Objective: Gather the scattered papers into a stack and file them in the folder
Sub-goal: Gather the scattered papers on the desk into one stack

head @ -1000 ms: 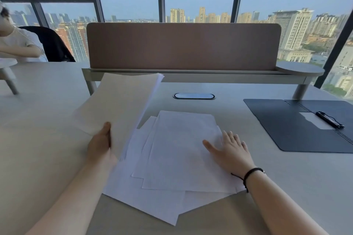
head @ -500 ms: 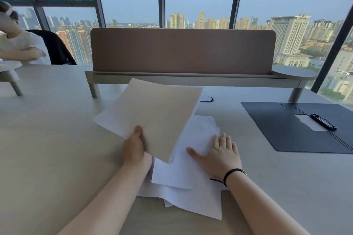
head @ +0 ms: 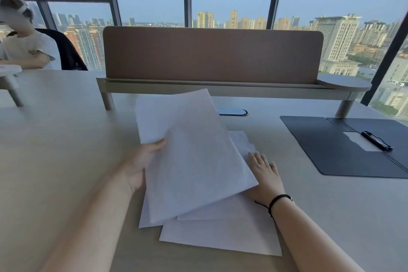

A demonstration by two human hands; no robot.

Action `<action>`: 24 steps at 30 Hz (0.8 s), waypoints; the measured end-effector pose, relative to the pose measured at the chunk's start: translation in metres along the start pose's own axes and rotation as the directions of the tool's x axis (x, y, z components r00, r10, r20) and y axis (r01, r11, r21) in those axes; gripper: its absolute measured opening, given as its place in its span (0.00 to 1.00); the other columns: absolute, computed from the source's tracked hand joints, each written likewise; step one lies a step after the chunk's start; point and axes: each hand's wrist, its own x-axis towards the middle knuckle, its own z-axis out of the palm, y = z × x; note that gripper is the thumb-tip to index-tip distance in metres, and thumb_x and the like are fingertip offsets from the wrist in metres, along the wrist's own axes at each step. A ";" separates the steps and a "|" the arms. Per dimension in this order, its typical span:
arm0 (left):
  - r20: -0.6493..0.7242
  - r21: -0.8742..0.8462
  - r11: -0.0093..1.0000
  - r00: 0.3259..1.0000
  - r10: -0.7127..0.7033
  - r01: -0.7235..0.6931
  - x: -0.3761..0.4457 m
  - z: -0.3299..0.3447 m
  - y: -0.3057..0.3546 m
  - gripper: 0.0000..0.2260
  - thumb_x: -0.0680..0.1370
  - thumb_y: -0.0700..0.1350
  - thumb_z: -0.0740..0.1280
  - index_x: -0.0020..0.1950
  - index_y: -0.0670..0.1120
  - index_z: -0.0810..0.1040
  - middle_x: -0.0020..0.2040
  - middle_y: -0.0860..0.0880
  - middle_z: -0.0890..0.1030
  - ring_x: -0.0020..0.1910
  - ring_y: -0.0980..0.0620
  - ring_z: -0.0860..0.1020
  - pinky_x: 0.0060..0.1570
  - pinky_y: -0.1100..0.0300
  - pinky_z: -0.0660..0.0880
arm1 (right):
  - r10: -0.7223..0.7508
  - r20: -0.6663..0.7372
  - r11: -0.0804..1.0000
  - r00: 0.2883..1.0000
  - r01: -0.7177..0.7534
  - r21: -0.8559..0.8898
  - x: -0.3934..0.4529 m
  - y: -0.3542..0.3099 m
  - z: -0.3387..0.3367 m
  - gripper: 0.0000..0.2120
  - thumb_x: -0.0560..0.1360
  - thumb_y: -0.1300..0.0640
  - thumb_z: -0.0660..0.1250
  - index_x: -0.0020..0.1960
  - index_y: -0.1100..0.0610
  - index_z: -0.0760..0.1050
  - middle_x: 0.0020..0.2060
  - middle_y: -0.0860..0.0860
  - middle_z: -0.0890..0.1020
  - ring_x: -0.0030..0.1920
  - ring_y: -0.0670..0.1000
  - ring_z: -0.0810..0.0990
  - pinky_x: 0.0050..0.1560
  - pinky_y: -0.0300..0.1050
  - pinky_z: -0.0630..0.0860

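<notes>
My left hand (head: pixel 141 163) grips the left edge of a small bundle of white sheets (head: pixel 192 152), held tilted above the table. Under it lies a loose pile of white papers (head: pixel 223 236), fanned out and overlapping. My right hand (head: pixel 265 174), with a black cord at the wrist, rests flat on the right side of that pile, fingers apart; the held bundle covers its thumb side. An open dark folder (head: pixel 326 146) lies flat at the right, with a black pen (head: pixel 376 140) on a white label inside it.
A brown desk divider (head: pixel 212 55) on a raised shelf crosses the table behind the papers. A cable port (head: pixel 234 112) sits in the table (head: pixel 55 150) just beyond the bundle. A seated person (head: pixel 26 46) is at the far left.
My left hand has carried the bundle from the left side rightward, over the pile and closer to my right hand. The right hand stays flat on the pile.
</notes>
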 end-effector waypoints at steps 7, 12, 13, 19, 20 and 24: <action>0.062 0.074 0.990 0.990 -0.126 0.121 0.006 -0.012 0.008 0.20 0.71 0.42 0.70 0.63 0.40 0.80 0.58 0.40 0.84 0.45 0.45 0.87 0.49 0.46 0.82 | -0.025 0.010 0.998 1.000 0.026 -0.050 -0.004 -0.002 -0.004 0.40 0.79 0.47 0.61 0.81 0.59 0.43 0.82 0.55 0.48 0.81 0.56 0.45 0.78 0.53 0.46; 0.058 0.158 0.979 0.988 -0.141 0.130 0.015 0.009 -0.008 0.24 0.67 0.42 0.74 0.62 0.38 0.81 0.59 0.39 0.84 0.52 0.44 0.85 0.48 0.48 0.83 | -0.024 0.050 0.999 0.998 0.023 0.024 0.007 0.005 -0.002 0.28 0.85 0.49 0.52 0.81 0.54 0.46 0.82 0.53 0.49 0.81 0.54 0.46 0.77 0.51 0.45; 0.049 0.178 0.976 0.990 -0.133 0.123 0.016 0.013 -0.011 0.22 0.67 0.42 0.75 0.61 0.39 0.82 0.57 0.39 0.85 0.49 0.44 0.86 0.46 0.50 0.83 | -0.028 0.053 0.999 0.998 0.027 0.019 0.008 0.008 0.000 0.29 0.85 0.50 0.52 0.81 0.53 0.45 0.82 0.53 0.48 0.81 0.54 0.45 0.77 0.51 0.45; -0.001 0.344 0.937 0.998 -0.067 0.063 0.018 0.032 -0.038 0.09 0.75 0.38 0.72 0.55 0.40 0.84 0.53 0.39 0.86 0.47 0.41 0.85 0.54 0.45 0.81 | -0.054 -0.094 0.977 0.994 0.072 0.202 0.033 0.038 0.042 0.38 0.74 0.38 0.55 0.78 0.57 0.56 0.69 0.47 0.69 0.80 0.58 0.57 0.68 0.29 0.62; 0.024 0.389 0.920 0.998 -0.062 0.048 0.018 0.032 -0.041 0.09 0.75 0.38 0.72 0.55 0.41 0.84 0.53 0.40 0.86 0.49 0.41 0.85 0.56 0.45 0.80 | -0.011 -0.171 0.957 0.985 0.060 0.285 0.045 0.048 0.060 0.38 0.74 0.36 0.53 0.76 0.57 0.59 0.67 0.47 0.71 0.79 0.58 0.60 0.62 0.24 0.65; 0.027 0.525 0.850 0.999 0.041 -0.049 0.016 0.034 -0.046 0.14 0.75 0.35 0.72 0.59 0.47 0.80 0.53 0.45 0.86 0.48 0.46 0.85 0.52 0.49 0.81 | -0.168 -0.017 0.955 0.986 0.167 0.245 0.021 0.035 0.029 0.28 0.82 0.48 0.50 0.79 0.57 0.55 0.78 0.49 0.58 0.81 0.54 0.54 0.73 0.37 0.59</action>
